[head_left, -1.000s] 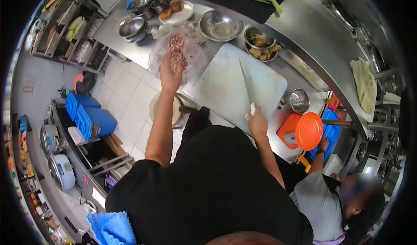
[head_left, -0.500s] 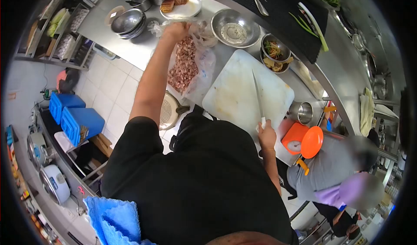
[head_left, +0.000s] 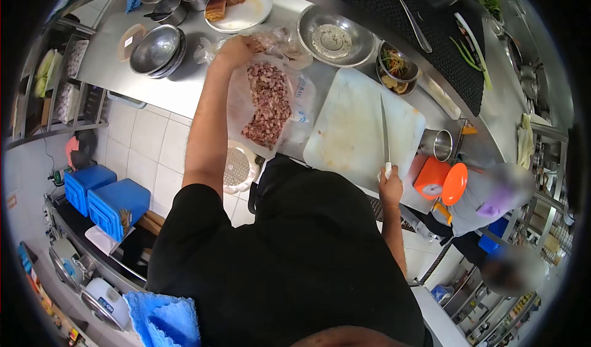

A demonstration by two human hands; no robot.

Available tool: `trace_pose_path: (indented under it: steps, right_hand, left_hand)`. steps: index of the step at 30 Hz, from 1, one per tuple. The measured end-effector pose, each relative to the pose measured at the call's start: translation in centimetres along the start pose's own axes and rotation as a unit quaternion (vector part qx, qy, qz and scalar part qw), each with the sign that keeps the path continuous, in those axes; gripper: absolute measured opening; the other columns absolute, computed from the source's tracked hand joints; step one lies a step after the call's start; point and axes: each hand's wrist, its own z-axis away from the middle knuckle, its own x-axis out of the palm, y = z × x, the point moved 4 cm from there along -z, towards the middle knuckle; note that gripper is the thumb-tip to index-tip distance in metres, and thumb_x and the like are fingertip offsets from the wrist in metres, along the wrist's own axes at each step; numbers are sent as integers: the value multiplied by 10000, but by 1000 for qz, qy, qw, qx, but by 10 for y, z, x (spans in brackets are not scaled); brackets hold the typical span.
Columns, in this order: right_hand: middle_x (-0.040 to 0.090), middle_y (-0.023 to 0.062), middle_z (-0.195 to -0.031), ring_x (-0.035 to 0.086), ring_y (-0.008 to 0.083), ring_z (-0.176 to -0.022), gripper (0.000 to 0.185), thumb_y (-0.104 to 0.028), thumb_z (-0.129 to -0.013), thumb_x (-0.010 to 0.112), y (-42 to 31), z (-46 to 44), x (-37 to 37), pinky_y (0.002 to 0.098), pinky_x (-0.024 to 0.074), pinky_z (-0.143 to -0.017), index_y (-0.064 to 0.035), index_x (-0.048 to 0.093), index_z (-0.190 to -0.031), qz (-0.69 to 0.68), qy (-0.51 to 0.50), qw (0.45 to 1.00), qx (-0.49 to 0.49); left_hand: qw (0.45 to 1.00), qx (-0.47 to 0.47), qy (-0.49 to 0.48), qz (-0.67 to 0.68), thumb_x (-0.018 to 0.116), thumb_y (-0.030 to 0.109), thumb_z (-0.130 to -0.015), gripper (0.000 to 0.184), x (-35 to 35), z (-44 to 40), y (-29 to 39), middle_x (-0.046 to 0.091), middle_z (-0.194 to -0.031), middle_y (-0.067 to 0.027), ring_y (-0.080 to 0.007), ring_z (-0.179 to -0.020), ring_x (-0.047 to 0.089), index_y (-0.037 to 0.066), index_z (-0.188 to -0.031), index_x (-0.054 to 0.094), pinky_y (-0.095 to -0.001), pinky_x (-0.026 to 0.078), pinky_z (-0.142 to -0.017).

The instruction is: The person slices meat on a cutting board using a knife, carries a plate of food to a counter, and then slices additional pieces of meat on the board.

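Observation:
My left hand (head_left: 236, 51) is closed on the crumpled upper edge of a clear plastic bag (head_left: 301, 104). Diced reddish meat (head_left: 269, 104) is spread in a long patch on the bag. My right hand (head_left: 390, 186) grips the white handle of a knife (head_left: 385, 128). Its long blade lies over the right part of a white cutting board (head_left: 345, 125), pointing away from me. The fingertips of my left hand are partly lost against the plastic.
Beyond the bag are a plate (head_left: 261, 11) with browned meat blocks, a wide metal bowl (head_left: 326, 36) and stacked bowls (head_left: 157, 51). Right of the board stand a metal pot (head_left: 438, 144) and an orange scale (head_left: 431, 176). Two people (head_left: 486, 193) are at the right.
My view has shifted, and more of the meat and bag shows beside my left forearm. Both hands keep their holds. The people at the right have changed position.

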Motion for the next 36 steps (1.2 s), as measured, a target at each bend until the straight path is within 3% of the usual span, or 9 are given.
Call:
trace_pose_path:
  steps: [3,6,10,15,18,21,24,30,36]
  right_hand:
    - [719,278,-855,698,517,-810,386,-419,-1055,588,3,0,4,606,529,-689,-55,544,-1174,-4,7,1000,-3]
    - [721,275,-851,699,514,-804,383,-422,-1057,584,5,0,8,605,529,-681,-62,546,-1182,-7,21,1000,-4]
    - [723,269,-854,704,504,-806,390,-434,-1057,579,7,3,7,603,533,-689,-65,547,-1177,1,18,1000,8]
    - [723,265,-856,708,493,-806,396,-446,-1056,578,5,1,7,600,536,-693,-62,550,-1148,14,18,1000,14]
    - [721,264,-845,706,494,-799,391,-441,-1055,580,8,0,10,599,536,-683,-61,551,-1140,3,25,1000,8]
    - [724,256,-840,708,493,-795,387,-447,-1050,586,10,-1,12,598,538,-684,-76,555,-1152,0,21,1000,16]
    - [727,252,-839,709,492,-792,388,-453,-1048,588,7,0,8,597,540,-686,-85,556,-1163,-6,21,1000,17]
    - [731,249,-850,710,495,-803,396,-460,-1050,583,12,-2,9,594,539,-692,-83,559,-1167,-5,17,1000,22]
    - [731,264,-895,710,495,-834,406,-452,-1052,585,7,0,5,593,534,-710,-62,562,-1165,-31,14,999,10]
  left_hand:
    - [993,67,98,-18,739,237,-869,361,-10,-8,5,777,-1049,-195,-366,-1025,731,74,-1191,757,-449,571,-890]
    - [995,35,72,-63,815,362,-827,538,10,-50,-15,752,-1166,-225,-380,-1097,722,58,-1260,720,-474,562,-958]
    - [949,137,275,-72,799,504,-861,660,12,-36,2,663,-1357,-265,-413,-1188,688,48,-1322,675,-491,537,-1036]
    - [996,20,68,-61,685,487,-973,611,-15,11,60,600,-1442,-296,-404,-1295,635,74,-1418,621,-495,515,-1085]
    - [997,17,-11,-73,610,596,-985,648,3,37,99,711,-1275,-252,-425,-1178,687,43,-1317,677,-500,541,-1020]
    - [991,114,32,-62,532,491,-1038,518,31,64,124,740,-1191,-237,-424,-1149,694,72,-1294,700,-508,543,-999]
    - [990,107,-72,-63,526,357,-1038,392,57,63,117,735,-1192,-235,-412,-1148,694,98,-1255,725,-511,543,-990]
    - [980,153,102,75,616,167,-967,299,48,53,85,750,-1132,-232,-407,-1085,716,91,-1220,754,-500,561,-954]
    - [989,3,134,-68,669,180,-934,328,3,29,64,768,-1119,-186,-374,-1095,725,132,-1246,762,-464,559,-984]
